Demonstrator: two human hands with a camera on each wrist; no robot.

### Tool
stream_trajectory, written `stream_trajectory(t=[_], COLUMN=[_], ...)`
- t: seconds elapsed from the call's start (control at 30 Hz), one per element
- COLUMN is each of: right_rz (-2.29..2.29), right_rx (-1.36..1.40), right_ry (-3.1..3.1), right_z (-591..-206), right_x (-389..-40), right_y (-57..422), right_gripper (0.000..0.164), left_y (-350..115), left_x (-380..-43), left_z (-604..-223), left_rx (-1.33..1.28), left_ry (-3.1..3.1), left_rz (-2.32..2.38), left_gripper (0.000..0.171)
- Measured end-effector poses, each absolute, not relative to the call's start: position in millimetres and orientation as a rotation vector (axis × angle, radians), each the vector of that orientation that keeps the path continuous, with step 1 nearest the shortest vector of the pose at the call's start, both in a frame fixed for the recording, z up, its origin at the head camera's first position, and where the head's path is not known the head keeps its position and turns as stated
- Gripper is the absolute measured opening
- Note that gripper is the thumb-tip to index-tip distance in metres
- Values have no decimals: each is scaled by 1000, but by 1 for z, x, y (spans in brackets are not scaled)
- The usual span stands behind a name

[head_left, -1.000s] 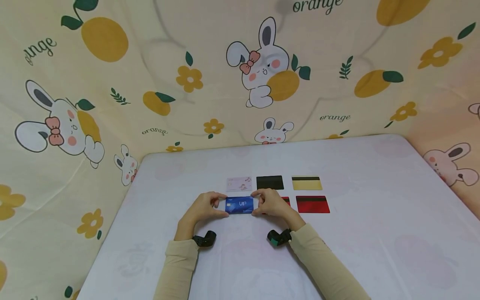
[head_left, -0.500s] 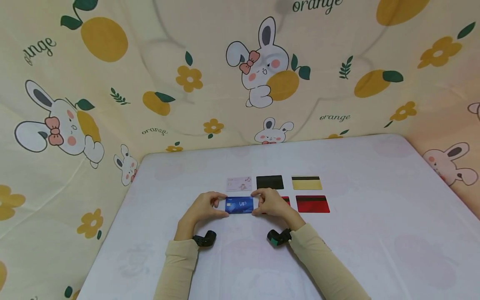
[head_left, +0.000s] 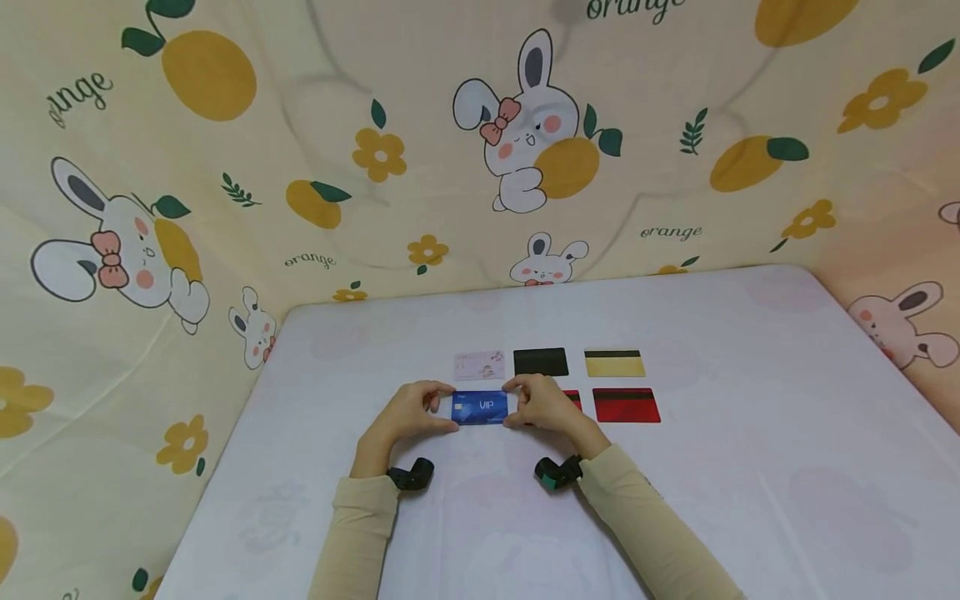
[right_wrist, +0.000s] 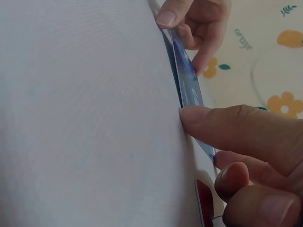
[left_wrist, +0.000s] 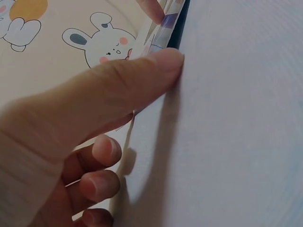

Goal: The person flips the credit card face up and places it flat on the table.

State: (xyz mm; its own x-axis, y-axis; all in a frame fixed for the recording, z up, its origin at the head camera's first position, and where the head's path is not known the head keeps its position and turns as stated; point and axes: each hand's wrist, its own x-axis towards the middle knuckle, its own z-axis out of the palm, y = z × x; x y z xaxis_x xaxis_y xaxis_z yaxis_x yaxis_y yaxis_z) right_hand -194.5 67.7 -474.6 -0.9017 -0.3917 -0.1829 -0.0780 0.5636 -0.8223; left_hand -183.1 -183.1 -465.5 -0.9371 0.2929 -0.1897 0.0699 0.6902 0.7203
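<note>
A blue card (head_left: pixel 480 407) marked VIP lies in the head view at the left of the near row of cards. At its left end my left hand (head_left: pixel 408 411) holds it with thumb and index finger at the near and far corners. My right hand (head_left: pixel 549 407) pinches the right end the same way, covering much of a red card (head_left: pixel 573 397) behind it. Seen at a low angle in the right wrist view, the blue card (right_wrist: pixel 188 78) has a dark shadow along its near edge. In the left wrist view, the left thumb (left_wrist: pixel 163 64) lies over the card's edge.
Beyond the hands, a pale pink card (head_left: pixel 480 365), a black card (head_left: pixel 541 362) and a gold card (head_left: pixel 615 364) form the far row. Another red card (head_left: pixel 627 407) with a dark stripe lies to the right. A white cloth (head_left: pixel 750 467) covers the table; a patterned curtain (head_left: pixel 637 100) hangs behind.
</note>
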Motion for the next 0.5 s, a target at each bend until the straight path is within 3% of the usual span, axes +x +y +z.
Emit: stream_trajectory(t=[0.5], right_rz=[-1249], right_rx=[-365], right_ry=[2455], right_z=[-472], right_x=[-194], right_y=[67], right_gripper=[51], left_y=[-187], left_x=[-185], left_z=[-469], left_rx=[334], left_ry=[2628], left_rz=[1076], left_gripper=[57])
